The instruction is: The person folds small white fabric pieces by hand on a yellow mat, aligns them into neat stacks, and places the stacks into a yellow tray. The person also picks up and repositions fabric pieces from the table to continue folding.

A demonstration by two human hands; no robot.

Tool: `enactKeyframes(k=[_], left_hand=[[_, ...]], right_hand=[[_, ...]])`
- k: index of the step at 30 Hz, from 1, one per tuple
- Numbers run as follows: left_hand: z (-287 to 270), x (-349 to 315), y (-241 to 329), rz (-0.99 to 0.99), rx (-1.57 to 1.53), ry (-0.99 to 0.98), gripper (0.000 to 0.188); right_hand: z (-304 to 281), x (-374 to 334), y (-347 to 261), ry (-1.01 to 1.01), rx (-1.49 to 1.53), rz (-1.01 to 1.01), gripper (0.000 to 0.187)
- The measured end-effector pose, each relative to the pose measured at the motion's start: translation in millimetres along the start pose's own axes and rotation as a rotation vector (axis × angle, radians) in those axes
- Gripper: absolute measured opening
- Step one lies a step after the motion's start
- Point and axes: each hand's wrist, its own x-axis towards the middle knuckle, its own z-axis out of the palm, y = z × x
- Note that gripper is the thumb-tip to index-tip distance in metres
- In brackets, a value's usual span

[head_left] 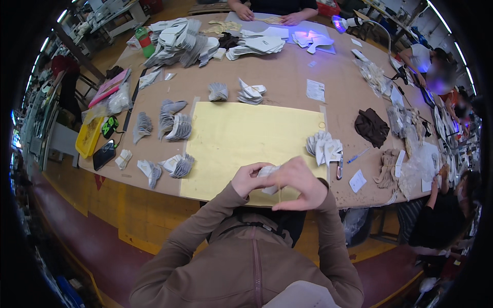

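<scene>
Low over the near edge of the yellow board (246, 138), my left hand (248, 179) is closed round a small bundle of white cut pieces (270, 189). My right hand (300, 185) is at the bundle's right side, somewhat blurred, with its fingers bent around a thin yellowish rubber band (280, 195). The band hangs between this hand and the bundle; how far it goes round the pieces is hidden. Beyond my right hand, a fanned stack of white pieces (324, 148) lies across the board's right edge, beside a small knife (339, 168).
Several grey-white bundles (178, 126) lie left of the board, with two along its far edge. Large stacks (177, 41) stand far left near a green bottle (145, 42). Dark cloth (372, 127) lies right; a phone (105, 155) lies left. Across the table, another person's hands (292, 19) work.
</scene>
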Motion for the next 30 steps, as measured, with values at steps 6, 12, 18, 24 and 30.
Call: enactKeyframes(k=[6, 12, 18, 24, 30], left_hand=[[-16, 10, 7, -0.036, -0.565, 0.235, 0.047], [-46, 13, 16, 0.003, -1.187, 0.119, 0.054], [-34, 4, -1, -0.009, -1.056, -0.064, 0.065], [-19, -8, 16, -0.06, -0.576, -0.081, 0.07], [-20, -9, 41, 0.022, 0.085, -0.06, 0.062]], right_hand=[[25, -15, 4, 0.044, 0.396, 0.126, 0.009], [62, -46, 38, 0.742, 1.498, -0.077, 0.014], [79, -37, 52, 1.136, 2.677, -0.131, 0.04], [75, -14, 30, 0.805, 1.552, 0.347, 0.091], [56, -12, 11, 0.573, 0.964, 0.435, 0.105]])
